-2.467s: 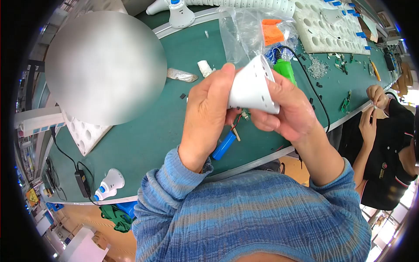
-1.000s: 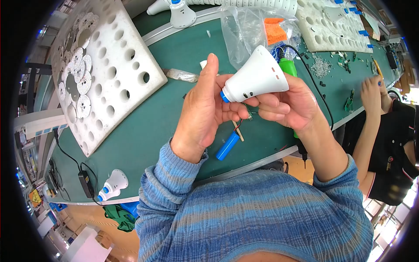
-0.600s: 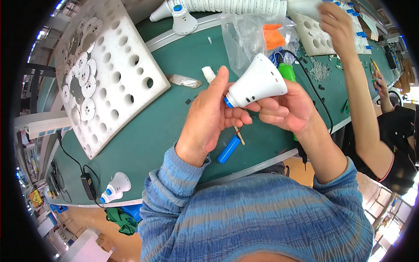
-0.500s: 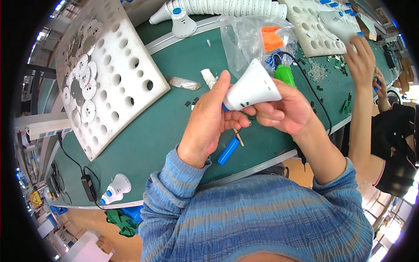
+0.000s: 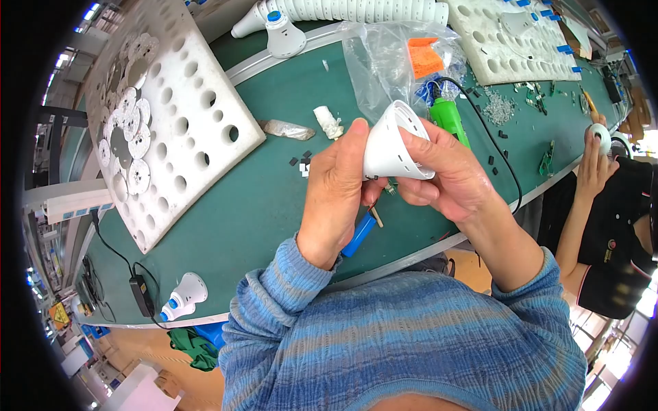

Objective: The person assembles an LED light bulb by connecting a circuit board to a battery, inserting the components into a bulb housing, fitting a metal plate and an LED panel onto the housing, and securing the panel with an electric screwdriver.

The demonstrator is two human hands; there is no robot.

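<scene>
Between my two hands is a white cone-shaped lamp housing (image 5: pixel 392 147), its wide open end tipped toward the upper right, so part of the inside shows. My left hand (image 5: pixel 334 181) is closed around the narrow end, thumb along the side. At the wide end my right hand (image 5: pixel 449 168) grips the rim, with the thumb over the edge at the opening. Just below my fingers, a blue cylindrical battery (image 5: pixel 358 236) lies on the green table, partly covered by my left hand. A small circuit board (image 5: pixel 391 187) shows between my hands.
A white foam board (image 5: pixel 226 103) with holes and round LED plates stands left. Other lamp housings (image 5: pixel 284 38) (image 5: pixel 186 296) are on the table. A clear plastic bag (image 5: pixel 370 65), a green handheld tool (image 5: pixel 449 122) and its cable lie ahead. A co-worker's hand (image 5: pixel 595 168) is right.
My hands have turned the lamp housing so its wide opening now shows, and my right thumb has moved over the rim. The co-worker's arm has drawn back from the far foam board.
</scene>
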